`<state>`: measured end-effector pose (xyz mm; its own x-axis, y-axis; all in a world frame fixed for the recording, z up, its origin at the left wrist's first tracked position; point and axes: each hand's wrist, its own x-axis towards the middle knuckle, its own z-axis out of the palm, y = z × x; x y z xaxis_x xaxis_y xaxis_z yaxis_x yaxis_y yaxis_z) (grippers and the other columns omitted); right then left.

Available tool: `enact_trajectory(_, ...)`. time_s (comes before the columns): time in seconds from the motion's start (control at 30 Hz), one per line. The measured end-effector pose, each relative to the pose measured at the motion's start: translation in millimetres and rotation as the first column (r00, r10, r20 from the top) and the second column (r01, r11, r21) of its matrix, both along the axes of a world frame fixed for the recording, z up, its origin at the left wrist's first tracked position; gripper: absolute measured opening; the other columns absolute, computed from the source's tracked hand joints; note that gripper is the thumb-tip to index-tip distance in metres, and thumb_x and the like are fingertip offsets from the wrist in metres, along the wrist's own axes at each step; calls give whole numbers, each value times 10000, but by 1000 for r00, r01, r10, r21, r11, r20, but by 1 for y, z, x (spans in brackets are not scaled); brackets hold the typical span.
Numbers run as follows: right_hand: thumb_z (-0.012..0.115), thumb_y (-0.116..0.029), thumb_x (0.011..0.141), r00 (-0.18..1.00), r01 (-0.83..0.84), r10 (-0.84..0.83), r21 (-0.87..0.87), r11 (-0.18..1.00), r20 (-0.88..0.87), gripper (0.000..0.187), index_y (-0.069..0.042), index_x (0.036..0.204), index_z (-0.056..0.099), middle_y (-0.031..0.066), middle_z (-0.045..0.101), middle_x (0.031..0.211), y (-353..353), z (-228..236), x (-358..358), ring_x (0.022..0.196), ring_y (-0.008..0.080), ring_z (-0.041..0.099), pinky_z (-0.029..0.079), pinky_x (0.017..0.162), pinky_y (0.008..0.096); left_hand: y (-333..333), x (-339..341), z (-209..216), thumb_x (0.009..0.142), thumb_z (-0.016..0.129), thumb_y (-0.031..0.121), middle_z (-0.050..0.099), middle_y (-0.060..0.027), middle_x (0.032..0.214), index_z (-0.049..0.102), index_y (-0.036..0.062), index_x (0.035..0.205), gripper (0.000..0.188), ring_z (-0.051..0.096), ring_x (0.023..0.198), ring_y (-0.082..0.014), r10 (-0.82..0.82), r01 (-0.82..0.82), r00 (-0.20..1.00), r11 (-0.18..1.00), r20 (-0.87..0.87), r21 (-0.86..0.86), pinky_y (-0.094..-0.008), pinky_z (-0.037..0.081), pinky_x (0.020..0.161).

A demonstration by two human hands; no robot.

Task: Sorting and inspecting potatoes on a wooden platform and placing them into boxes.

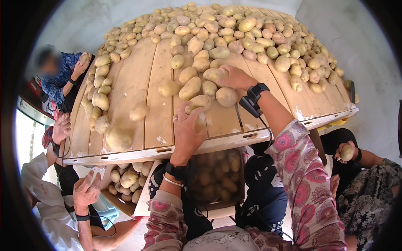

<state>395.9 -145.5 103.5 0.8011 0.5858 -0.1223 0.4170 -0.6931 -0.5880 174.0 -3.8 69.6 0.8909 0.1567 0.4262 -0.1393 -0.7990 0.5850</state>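
At the near edge of a slatted wooden table point(138, 92), my left hand point(188, 133) curls its fingers over a tan potato point(199, 101). My right hand point(238, 78), farther in, is closed around another potato point(214, 74). A rounder potato point(226, 97) and several others lie between and around the hands. To the left sits a single potato point(139, 112), and a large blurred potato point(119, 138) shows close to the front edge.
A broad heap of potatoes point(226, 31) covers the table's far side. Below the front edge are a box of potatoes point(213, 206) between my legs and another box point(125, 206) to its left. Co-workers' hands point(87, 189) appear at left; a hand with a potato point(346, 153) at right.
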Motion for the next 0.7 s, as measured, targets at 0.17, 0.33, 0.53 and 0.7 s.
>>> enact_trajectory(0.17, 559, -452, 795, 997, 62, -54, 153, 986, -56, 736, -26, 1362, 360, 260, 484, 1277, -30, -4, 1, 1195, 342, 474, 375, 991, 362, 3, 7, -9, 656, 687, 43, 467, -182, 1189, 574, 92, 1046, 410, 489, 1056, -346, 45, -43, 999, 992, 15, -119, -412, 388, 900)
enact_trajectory(0.33, 596, -381, 820, 973, 231, -230, 181, 956, -30, 772, -69, 1428, 236, 269, 403, 1345, -34, 21, -45, 1268, 331, 393, 318, 1042, 355, 7, 11, -16, 689, 661, 26, 482, -196, 1168, 534, 59, 1054, 387, 477, 1084, -352, 108, -88, 989, 979, 104, -183, -414, 391, 895)
enact_trajectory(0.53, 648, -236, 771, 908, -103, 18, 181, 978, 418, 624, -76, 1327, 414, 176, 557, 1209, -41, -18, -90, 1101, 323, 545, 434, 936, 354, -6, 21, -11, 659, 705, 48, 484, -202, 1161, 399, 30, 1219, 638, 464, 1065, -400, -10, 46, 983, 980, 184, -194, -451, 385, 886)
enact_trajectory(0.7, 652, -239, 757, 978, 204, -206, 210, 956, -9, 496, -94, 1213, 522, 180, 584, 1132, -32, 25, -122, 1049, 332, 560, 456, 871, 403, -10, 11, 4, 664, 728, 133, 492, -201, 1174, 425, 25, 1219, 641, 474, 1102, -364, 115, -169, 953, 969, -281, -177, -423, 393, 918)
